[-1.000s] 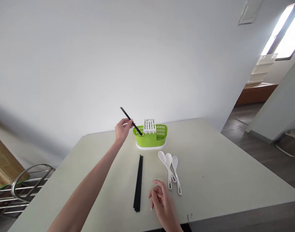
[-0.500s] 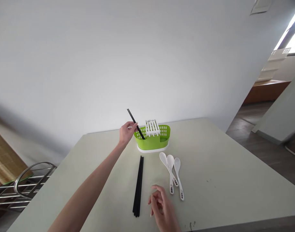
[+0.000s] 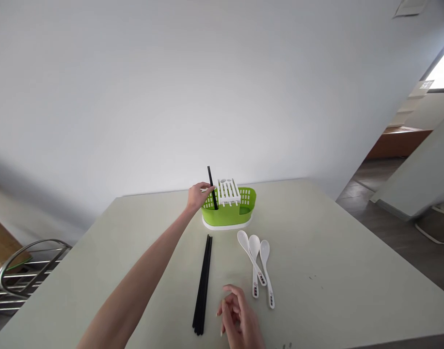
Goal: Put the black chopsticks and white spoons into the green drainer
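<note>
My left hand (image 3: 199, 195) is closed on a pair of black chopsticks (image 3: 209, 175), pinching them between thumb and fingers. They stand nearly upright, with their lower ends inside the left part of a green cutlery basket (image 3: 222, 219). A white slatted rack (image 3: 228, 192) spans the basket's middle. Loosely curled and holding nothing, my right hand (image 3: 242, 317) hovers near the front of the table. Left of it lies a bundle of black chopsticks (image 3: 203, 286). Three white spoons (image 3: 264, 252) lie beyond it to the right, two of them crossed.
The basket stands toward the back of a pale table (image 3: 316, 242), close to a plain wall (image 3: 171, 97). Off the table's left side is a metal rack (image 3: 25, 276). A doorway and floor (image 3: 371, 198) show on the right.
My left hand has moved slightly right, and the chopsticks in it have swung from leaning left to nearly upright. My right hand stays loosely curled near the front. The view has shifted a little.
</note>
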